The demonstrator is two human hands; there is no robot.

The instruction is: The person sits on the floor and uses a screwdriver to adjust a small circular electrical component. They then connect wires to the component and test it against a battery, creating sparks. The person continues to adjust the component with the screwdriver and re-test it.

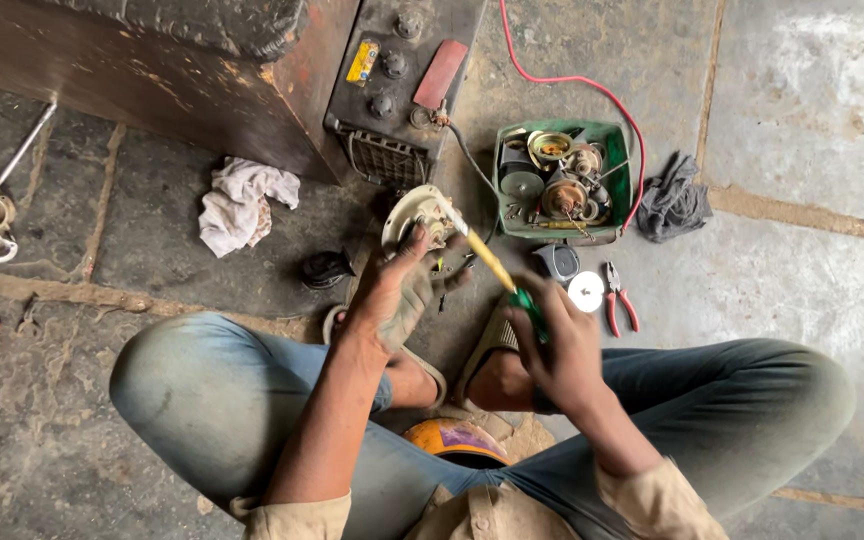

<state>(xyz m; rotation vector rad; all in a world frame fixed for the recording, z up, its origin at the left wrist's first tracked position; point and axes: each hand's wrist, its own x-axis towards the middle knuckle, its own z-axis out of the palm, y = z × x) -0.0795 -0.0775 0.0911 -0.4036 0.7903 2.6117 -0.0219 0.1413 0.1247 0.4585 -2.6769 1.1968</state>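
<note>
Far out beyond the left hand, a crumpled off-white rag [242, 203] lies on the stone floor, well apart from the action. Now the left hand [392, 295]: fingers wrapped around the round cream-coloured metal part [420, 215], gripping its near edge, thumb up against it. Just right of that, the right hand [555, 345] is clenched tight around the green handle of a screwdriver with a yellow shaft [492, 262], its tip resting on that round part, so the tool bridges the two hands. Beyond the right hand sits a green plastic tray of worn metal parts [617, 160]. Just right of that hand's knuckles, red-handled pliers [618, 300] lie flat. Further out, a dark grey cloth [672, 198].
</note>
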